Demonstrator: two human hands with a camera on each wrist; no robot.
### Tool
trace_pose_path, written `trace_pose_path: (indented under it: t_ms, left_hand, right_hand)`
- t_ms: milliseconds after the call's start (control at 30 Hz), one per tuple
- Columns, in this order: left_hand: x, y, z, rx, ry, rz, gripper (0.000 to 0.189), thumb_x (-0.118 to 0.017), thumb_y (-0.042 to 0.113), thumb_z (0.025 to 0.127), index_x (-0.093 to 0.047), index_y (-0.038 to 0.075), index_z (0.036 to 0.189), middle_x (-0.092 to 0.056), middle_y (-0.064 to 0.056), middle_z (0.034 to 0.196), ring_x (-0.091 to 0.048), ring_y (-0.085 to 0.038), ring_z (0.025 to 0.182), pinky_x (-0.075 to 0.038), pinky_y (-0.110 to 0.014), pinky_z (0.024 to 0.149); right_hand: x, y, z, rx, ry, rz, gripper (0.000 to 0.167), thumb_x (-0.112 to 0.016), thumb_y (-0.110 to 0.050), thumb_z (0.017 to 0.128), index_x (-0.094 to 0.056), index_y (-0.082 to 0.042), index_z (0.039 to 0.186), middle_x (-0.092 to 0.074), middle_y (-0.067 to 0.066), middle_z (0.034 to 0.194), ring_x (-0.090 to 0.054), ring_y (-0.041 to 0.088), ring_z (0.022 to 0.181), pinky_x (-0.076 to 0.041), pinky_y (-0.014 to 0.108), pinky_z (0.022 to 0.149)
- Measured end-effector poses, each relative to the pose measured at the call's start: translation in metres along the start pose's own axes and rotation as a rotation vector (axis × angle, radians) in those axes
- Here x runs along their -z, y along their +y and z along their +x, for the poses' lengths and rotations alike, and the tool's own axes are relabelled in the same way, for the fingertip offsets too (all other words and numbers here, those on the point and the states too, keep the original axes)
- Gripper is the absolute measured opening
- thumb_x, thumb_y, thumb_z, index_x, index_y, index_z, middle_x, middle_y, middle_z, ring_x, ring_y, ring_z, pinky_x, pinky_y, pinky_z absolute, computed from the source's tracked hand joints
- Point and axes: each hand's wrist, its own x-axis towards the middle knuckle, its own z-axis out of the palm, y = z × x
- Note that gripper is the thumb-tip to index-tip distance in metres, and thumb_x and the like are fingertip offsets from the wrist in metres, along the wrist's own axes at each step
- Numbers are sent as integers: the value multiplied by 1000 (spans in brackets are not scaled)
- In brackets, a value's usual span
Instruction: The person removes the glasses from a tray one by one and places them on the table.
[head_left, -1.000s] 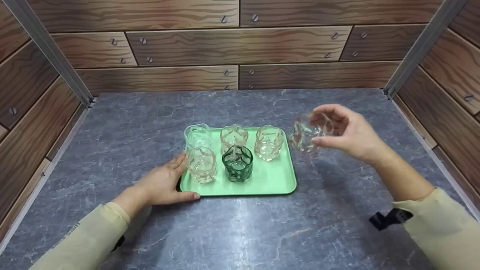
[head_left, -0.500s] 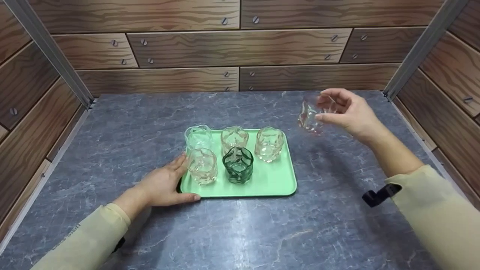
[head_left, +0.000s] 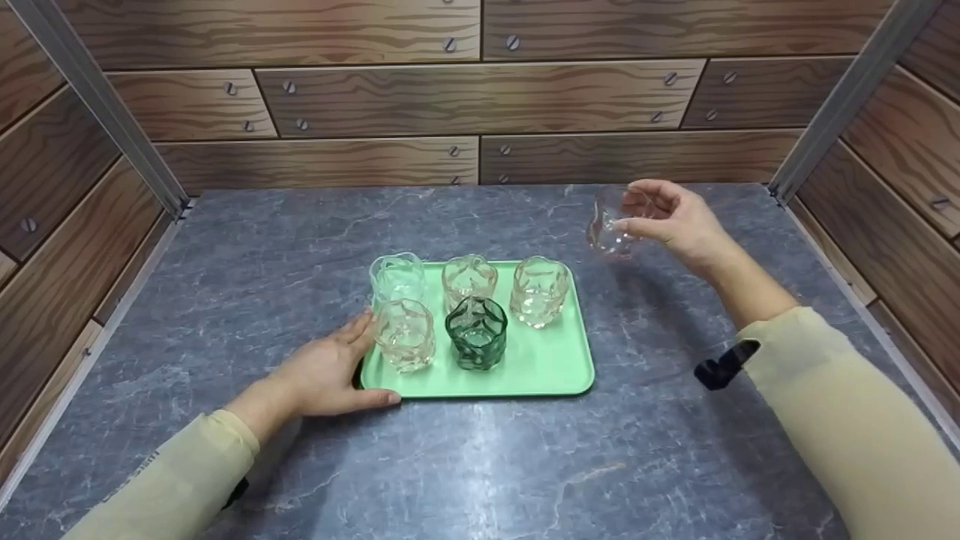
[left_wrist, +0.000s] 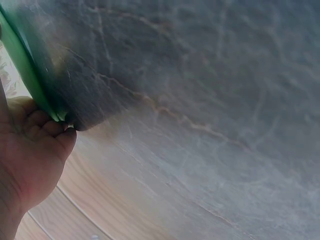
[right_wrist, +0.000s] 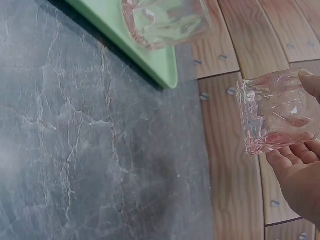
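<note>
Our right hand (head_left: pixel 681 226) drifted back pinching a glass (head_left: pixel 604 231), so that's still off the tray (head_left: pixel 549 369) our spread left hand (head_left: pixel 328 372) touches.

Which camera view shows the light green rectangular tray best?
The head view: it frames the whole tray, though five clear or green glass tumblers and the left hand cover parts. The left wrist view shows just an edge strip; the right wrist view, one corner section.

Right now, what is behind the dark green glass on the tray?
A clear glass stands behind the dark green glass on the green tray. Its rim and upper wall show; its base is covered by the dark green glass and can't be made out.
</note>
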Motion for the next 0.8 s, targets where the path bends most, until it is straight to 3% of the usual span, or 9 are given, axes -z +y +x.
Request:
trace_pose_path:
  t_ms: [100, 233, 533, 800]
  left_hand:
    - [0, -1, 0, -2, 2, -2, 122, -61, 83, 89, -19, 0, 168, -21, -31, 169, -29, -48, 154, -35, -60, 120]
    - [0, -1, 0, 4, 1, -4, 122, -61, 83, 89, -18, 0, 168, -20, -30, 170, -28, -48, 155, -35, -60, 120]
    - [-1, -1, -1, 10, 1, -2, 122, -61, 83, 88, -19, 2, 169, -20, -29, 170, -28, -47, 155, -35, -61, 120]
    - [-2, -1, -1, 10, 4, -10, 121, -60, 83, 89, -20, 2, 168, -20, -29, 170, -28, -47, 155, -36, -61, 120]
  right_hand:
    - [-1, 8, 6, -25, 0, -28, 55, -83, -2, 91, -57, -1, 140, -69, -2, 123, -62, 19, 119, -57, 19, 90]
    - [-4, 19, 14, -59, -11, -53, 60, -83, -7, 93, -54, 0, 145, -64, 9, 135, -58, 22, 127, -56, 20, 92]
    - [-11, 40, 27, -109, -20, -33, 71, -80, -3, 94, -43, 5, 155, -54, 21, 149, -54, 26, 134, -52, 18, 97]
    - [-12, 54, 35, -131, -17, -80, 74, -82, -7, 94, -44, 3, 156, -52, 23, 153, -51, 32, 140, -50, 18, 102]
